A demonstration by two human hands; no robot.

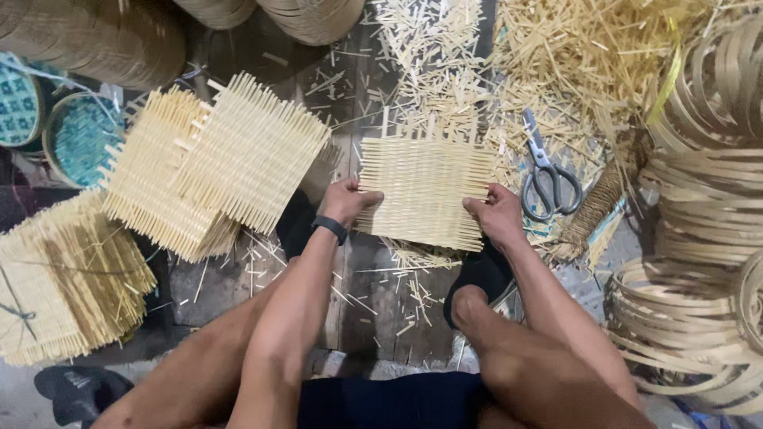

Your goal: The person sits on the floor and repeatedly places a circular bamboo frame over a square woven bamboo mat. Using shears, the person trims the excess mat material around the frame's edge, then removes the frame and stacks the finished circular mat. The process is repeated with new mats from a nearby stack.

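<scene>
Gripping one square woven bamboo mat (pixel 424 193) by its two side edges, the left hand (pixel 345 200) and right hand (pixel 494 212) each have their fingers curled closed over the weave, thumbs on top. The mat lies flat on the wooden floor (pixel 373 302) between the person's knees. Left of it sit two stacks of finished mats (pixel 214 163). Right, just beyond, lies one pair of scissors (pixel 545 171). Loose bamboo offcuts (pixel 572 56) litter the far side.
</scene>
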